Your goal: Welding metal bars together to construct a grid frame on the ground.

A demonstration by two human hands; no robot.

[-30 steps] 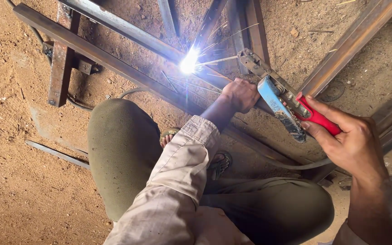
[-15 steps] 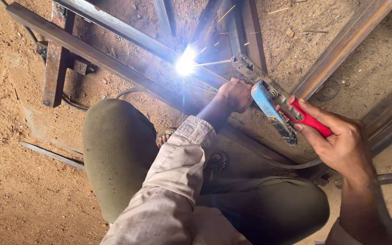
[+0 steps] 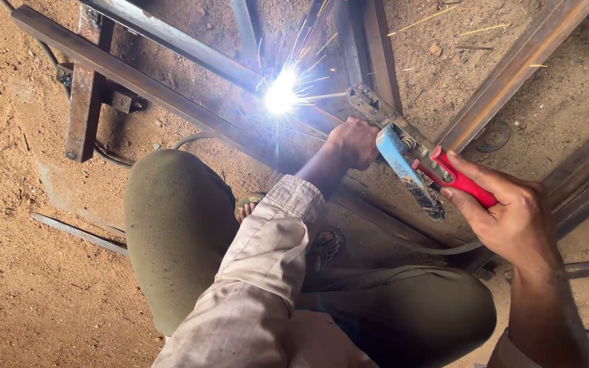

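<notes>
On the sandy ground, a person squats over a frame of rusty steel bars (image 3: 172, 88), knees in olive trousers drawn up on either side of the arms. The right hand (image 3: 512, 218) is wrapped firmly around the red handle of an electrode holder (image 3: 438, 174), whose blue-grey clamp body sits between the two hands, just above the right thumb and fingers. From the clamp a thin welding rod (image 3: 328, 95) runs leftward to the bright welding arc (image 3: 281, 99), which burns white on the steel where an upright bar meets the long diagonal one; sparks fly up and out from that spot. The left hand (image 3: 352, 143), reaching out of a pale, dirty sleeve, is curled into a loose fist just beside the holder's front end and resting down by the bar; whether its fingers actually clasp anything cannot be told, since they are turned away from the camera. A dark cable (image 3: 444, 249) curves from under the right hand across the ground towards the trousers. A sandalled foot (image 3: 325, 245) shows between the knees, planted on a flat steel strip. Further bars lie at the right, one angle section (image 3: 512, 75) slanting up to the top edge, and a short loose strip (image 3: 76, 232) lies apart on the sand at the left. No container of any kind shows here.
</notes>
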